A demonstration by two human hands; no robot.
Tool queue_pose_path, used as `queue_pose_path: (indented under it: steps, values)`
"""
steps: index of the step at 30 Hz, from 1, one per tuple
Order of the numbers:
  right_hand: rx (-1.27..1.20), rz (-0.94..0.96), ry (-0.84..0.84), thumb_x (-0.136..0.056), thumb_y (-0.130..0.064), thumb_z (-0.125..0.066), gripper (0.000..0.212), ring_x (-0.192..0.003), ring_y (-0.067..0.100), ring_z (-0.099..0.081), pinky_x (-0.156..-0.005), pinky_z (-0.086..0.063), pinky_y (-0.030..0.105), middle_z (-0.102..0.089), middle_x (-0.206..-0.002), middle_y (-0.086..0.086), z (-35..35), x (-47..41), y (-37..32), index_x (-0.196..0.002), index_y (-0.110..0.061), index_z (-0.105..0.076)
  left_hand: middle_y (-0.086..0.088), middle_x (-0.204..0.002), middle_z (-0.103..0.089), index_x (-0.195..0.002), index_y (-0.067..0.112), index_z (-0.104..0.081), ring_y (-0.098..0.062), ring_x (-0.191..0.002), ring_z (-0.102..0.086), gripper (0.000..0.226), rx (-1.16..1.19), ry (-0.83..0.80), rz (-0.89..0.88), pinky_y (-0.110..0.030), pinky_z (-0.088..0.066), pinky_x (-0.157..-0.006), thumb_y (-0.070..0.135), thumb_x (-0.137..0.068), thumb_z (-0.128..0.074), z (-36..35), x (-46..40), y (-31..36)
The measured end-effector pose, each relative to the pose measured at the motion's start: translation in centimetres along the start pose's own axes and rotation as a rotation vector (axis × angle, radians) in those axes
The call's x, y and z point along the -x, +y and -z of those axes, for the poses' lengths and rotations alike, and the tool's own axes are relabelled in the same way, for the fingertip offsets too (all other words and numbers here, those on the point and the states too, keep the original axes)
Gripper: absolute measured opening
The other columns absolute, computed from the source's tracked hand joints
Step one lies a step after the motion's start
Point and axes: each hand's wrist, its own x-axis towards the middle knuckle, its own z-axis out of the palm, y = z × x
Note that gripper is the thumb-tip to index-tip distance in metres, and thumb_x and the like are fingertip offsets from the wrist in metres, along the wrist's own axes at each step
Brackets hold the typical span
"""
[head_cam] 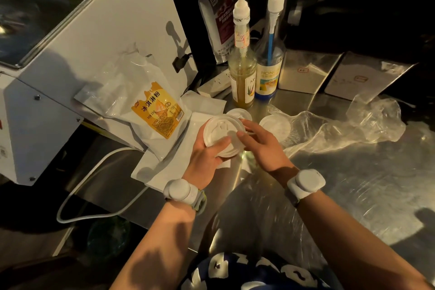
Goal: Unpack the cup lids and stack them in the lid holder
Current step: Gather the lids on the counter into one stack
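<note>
Head view: white lid stack (222,135), top face up, in both hands' grip.

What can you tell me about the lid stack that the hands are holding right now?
The lid stack is white, looks like thin plastic, round, with a raised rim and a moulded sip tab on top. It looks like several nested lids, count unclear. It is tilted, top toward the camera, held above the steel counter. The left hand cups it from below with the thumb on top; the right hand rests fingertips on its right side. More lids lie behind.
</note>
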Motion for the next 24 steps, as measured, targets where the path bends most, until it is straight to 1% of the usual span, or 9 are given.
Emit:
queue_pose_path:
  steps: [3, 4, 7, 9, 11, 13, 15, 20, 24]
  values:
    - [-0.212, -0.007, 0.061, -0.090, -0.054, -0.051, 0.046, -0.113, 0.018, -0.064, -0.094, -0.055, 0.043, -0.066, -0.127, 0.000, 0.8, -0.7, 0.1, -0.128, -0.031, -0.065, -0.017, -0.146, -0.058, -0.146, 0.023, -0.051, -0.036, -0.135, -0.056, 0.068, 0.082, 0.030, 0.041, -0.059, -0.058, -0.094, 0.014, -0.084, -0.077, 0.0, 0.0, 0.4]
    - [-0.206, -0.010, 0.103, -0.092, -0.050, -0.052, 0.043, -0.109, 0.019, -0.065, -0.092, -0.055, 0.044, -0.067, -0.125, 0.001, 1.2, -1.0, 0.1, -0.126, -0.029, -0.067, -0.016, -0.147, -0.057, -0.147, 0.023, -0.050, -0.036, -0.135, -0.055, 0.070, 0.110, 0.048, 0.054, -0.056, -0.059, -0.090, 0.013, -0.083, -0.077, 0.1, 0.1, 0.5]
    - [0.206, 0.033, 0.235, -0.096, -0.031, -0.060, 0.026, -0.092, 0.014, -0.065, -0.088, -0.054, 0.036, -0.070, -0.120, 0.000, 2.1, -2.5, 1.0, -0.119, -0.023, -0.071, -0.019, -0.151, -0.052, -0.151, 0.019, -0.045, -0.039, -0.139, -0.051, 0.078, 0.195, 0.071, 0.085, -0.049, -0.061, -0.084, 0.016, -0.081, -0.077, 0.8, 0.1, 0.9]
    - [0.460, 0.089, 0.234, -0.094, -0.024, -0.064, 0.025, -0.086, 0.013, -0.061, -0.084, -0.051, 0.030, -0.070, -0.119, 0.003, 2.4, -3.5, 1.5, -0.117, -0.021, -0.072, -0.022, -0.155, -0.048, -0.155, 0.017, -0.041, -0.044, -0.142, -0.047, 0.087, 0.250, 0.083, 0.107, -0.050, -0.060, -0.083, 0.023, -0.077, -0.078, 1.1, 0.0, 1.4]
    - [0.616, 0.099, 0.173, -0.092, -0.025, -0.065, 0.027, -0.092, 0.016, -0.062, -0.089, -0.052, 0.034, -0.067, -0.121, 0.003, 2.3, -4.2, 2.0, -0.118, -0.020, -0.071, -0.024, -0.156, -0.046, -0.156, 0.016, -0.039, -0.047, -0.143, -0.045, 0.084, 0.269, 0.107, 0.111, -0.053, -0.059, -0.084, 0.026, -0.081, -0.075, 1.3, 0.0, 1.7]
    - [0.738, 0.075, 0.108, -0.093, -0.029, -0.064, 0.032, -0.107, 0.020, -0.061, -0.098, -0.050, 0.036, -0.062, -0.129, 0.003, 1.8, -5.2, 2.5, -0.124, -0.021, -0.068, -0.025, -0.155, -0.047, -0.156, 0.016, -0.040, -0.049, -0.142, -0.046, 0.075, 0.243, 0.130, 0.109, -0.059, -0.056, -0.091, 0.024, -0.087, -0.068, 1.5, -0.4, 1.7]
    - [0.761, 0.021, 0.106, -0.094, -0.033, -0.063, 0.037, -0.115, 0.022, -0.059, -0.101, -0.047, 0.035, -0.057, -0.135, 0.004, 1.3, -6.0, 2.9, -0.129, -0.020, -0.065, -0.025, -0.155, -0.048, -0.156, 0.016, -0.040, -0.050, -0.141, -0.046, 0.073, 0.223, 0.149, 0.109, -0.066, -0.051, -0.100, 0.023, -0.088, -0.067, 1.6, -0.5, 1.6]
    - [0.708, -0.133, 0.240, -0.092, -0.037, -0.061, 0.043, -0.107, 0.033, -0.061, -0.088, -0.047, 0.038, -0.064, -0.121, 0.014, 0.3, -8.8, 3.0, -0.126, -0.012, -0.060, -0.026, -0.154, -0.048, -0.155, 0.016, -0.041, -0.051, -0.140, -0.046, 0.071, 0.183, 0.155, 0.116, -0.073, -0.044, -0.105, 0.021, -0.088, -0.066, 1.9, -0.7, 1.7]
    - [0.805, -0.220, 0.197, -0.093, -0.034, -0.062, 0.043, -0.110, 0.038, -0.061, -0.083, -0.046, 0.039, -0.063, -0.120, 0.018, 0.1, -10.5, 3.2, -0.123, -0.004, -0.053, -0.025, -0.153, -0.049, -0.154, 0.018, -0.043, -0.051, -0.139, -0.048, 0.070, 0.179, 0.150, 0.134, -0.074, -0.043, -0.106, 0.022, -0.088, -0.066, 2.1, -0.7, 1.8]
